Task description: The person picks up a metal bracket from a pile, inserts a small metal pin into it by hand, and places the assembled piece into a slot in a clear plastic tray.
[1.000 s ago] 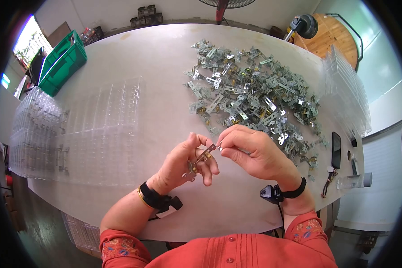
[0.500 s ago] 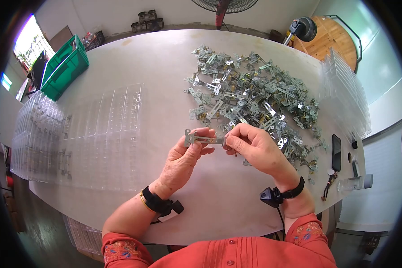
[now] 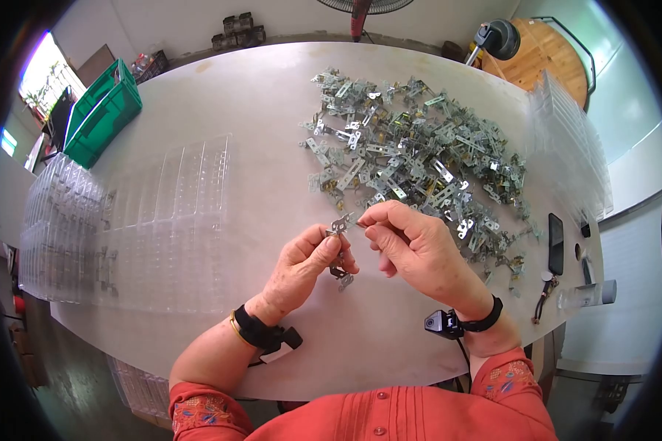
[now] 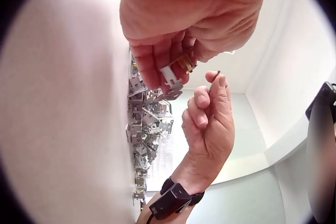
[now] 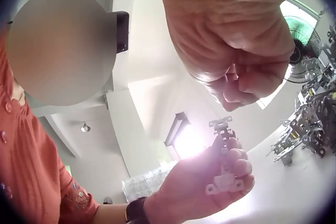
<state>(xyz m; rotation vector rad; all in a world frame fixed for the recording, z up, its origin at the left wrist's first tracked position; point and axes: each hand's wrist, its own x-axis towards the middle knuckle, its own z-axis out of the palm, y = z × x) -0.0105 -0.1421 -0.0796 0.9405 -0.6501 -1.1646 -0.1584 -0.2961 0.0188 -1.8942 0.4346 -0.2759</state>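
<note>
The left hand (image 3: 298, 268) pinches a small metal bracket (image 3: 338, 226) between thumb and fingers, held above the table. In the left wrist view this bracket (image 4: 170, 76) shows a brass-coloured part; the right wrist view shows its flat end plate (image 5: 224, 183) against the fingers. Just to the right of it, the right hand (image 3: 426, 253) pinches a thin, small piece (image 4: 215, 79) between thumb and index finger, apart from the bracket. Beyond both hands spreads a large pile of similar metal brackets (image 3: 419, 147).
Clear plastic trays (image 3: 162, 220) lie at the left, beside a stack (image 3: 59, 228) of more trays. A green crate (image 3: 103, 117) stands at the back left. At the right are another tray stack (image 3: 566, 147), a phone (image 3: 555, 244) and a bottle (image 3: 588, 295).
The bracket has turned from lying sideways between both hands to standing nearly upright in the left hand. The right fingers have come away from its end.
</note>
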